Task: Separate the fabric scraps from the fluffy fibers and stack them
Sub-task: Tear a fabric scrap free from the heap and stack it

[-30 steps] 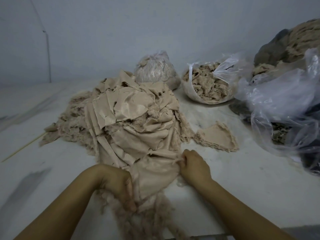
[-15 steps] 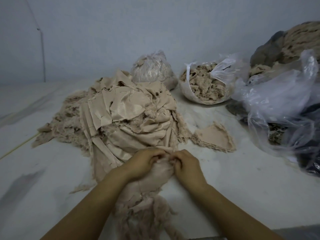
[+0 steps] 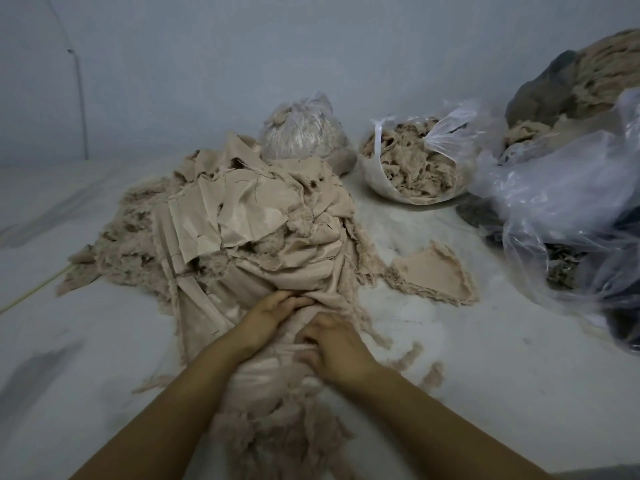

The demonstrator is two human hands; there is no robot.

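A heap of beige fabric scraps point(image 3: 242, 223) mixed with fluffy fibers lies on the white surface. A long beige fabric piece point(image 3: 273, 362) runs from the heap toward me, with fluffy fibers point(image 3: 277, 441) at its near end. My left hand point(image 3: 268, 315) grips the bunched cloth where it leaves the heap. My right hand point(image 3: 332, 348) lies just nearer, fingers curled into the same piece. A small stack of flat scraps point(image 3: 433, 275) with frayed edges sits to the right of the heap.
Behind the heap stand a tied clear bag point(image 3: 301, 129) and an open bag of fibers point(image 3: 412, 164). Large clear plastic bags point(image 3: 571, 209) and a dark and beige pile point(image 3: 581, 84) crowd the right. A thin stick point(image 3: 31, 292) lies at left.
My left hand came up from the fluffy end to the bunched cloth beside my right hand. My right hand has since slid slightly nearer along the piece.
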